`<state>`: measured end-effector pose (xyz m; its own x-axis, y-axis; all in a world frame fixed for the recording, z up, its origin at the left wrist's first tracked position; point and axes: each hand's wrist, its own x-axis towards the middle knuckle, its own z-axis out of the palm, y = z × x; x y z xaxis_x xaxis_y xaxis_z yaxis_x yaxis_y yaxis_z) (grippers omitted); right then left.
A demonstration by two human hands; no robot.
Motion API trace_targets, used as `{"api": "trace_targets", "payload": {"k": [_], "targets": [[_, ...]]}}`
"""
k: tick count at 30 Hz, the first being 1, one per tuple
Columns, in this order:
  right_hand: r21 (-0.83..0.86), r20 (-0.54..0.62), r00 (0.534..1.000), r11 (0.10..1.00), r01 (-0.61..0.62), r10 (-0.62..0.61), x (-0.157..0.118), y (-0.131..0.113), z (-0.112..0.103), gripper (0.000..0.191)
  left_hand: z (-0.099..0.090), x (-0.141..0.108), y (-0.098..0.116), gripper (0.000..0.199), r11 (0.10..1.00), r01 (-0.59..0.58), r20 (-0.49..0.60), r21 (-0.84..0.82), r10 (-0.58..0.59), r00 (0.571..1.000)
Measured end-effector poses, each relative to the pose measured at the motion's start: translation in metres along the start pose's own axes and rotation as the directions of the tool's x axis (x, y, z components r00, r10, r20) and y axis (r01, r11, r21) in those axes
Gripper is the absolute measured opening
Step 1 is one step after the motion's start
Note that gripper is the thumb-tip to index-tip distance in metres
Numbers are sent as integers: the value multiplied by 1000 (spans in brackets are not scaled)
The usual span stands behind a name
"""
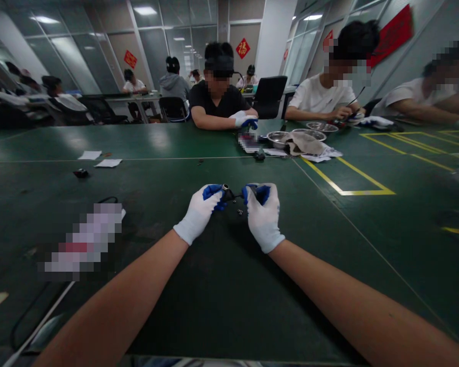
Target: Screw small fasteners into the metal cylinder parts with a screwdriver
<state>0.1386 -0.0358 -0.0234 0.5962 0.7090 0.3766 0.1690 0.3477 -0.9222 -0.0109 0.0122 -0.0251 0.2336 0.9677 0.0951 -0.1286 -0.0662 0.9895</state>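
Both hands wear white gloves with blue-coated fingers. My left hand point(201, 209) is closed round a small black part point(227, 194) with a round, metal-rimmed end pointing up. Across from it, my right hand point(263, 211) pinches a dark slim tool with a thin shaft point(238, 195); its tip meets or nearly meets the black part. The fingers hide most of the tool, so its exact kind is unclear. Several tiny metallic pieces point(239, 212) lie on the green table point(214, 295) just below the gap between my hands.
A blurred-out flat item point(87, 239) with a cable lies at left, beyond it a small black object point(81, 173) and papers point(108, 163). Metal bowls point(277, 138), a cloth point(304, 142) and yellow tape lines point(367, 193) are across the table. Several people sit opposite, one in a black shirt point(202, 99).
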Motion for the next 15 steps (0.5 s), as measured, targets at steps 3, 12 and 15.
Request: {"api": "trace_targets", "payload": {"k": [3,12,15], "targets": [[9,-81,996,999,-44,44,10,10,-6,35,-6,12,-5,38,1000,-18,-68,21,19,998],[-5,-54,969,970,-242,241,17,19,-46,43,-76,121,8,8,899,77,-623,431,235,746],[-59,-6,961,959,-276,277,10,12,-52,41,-84,153,8,8,804,190,-661,564,301,688]]}}
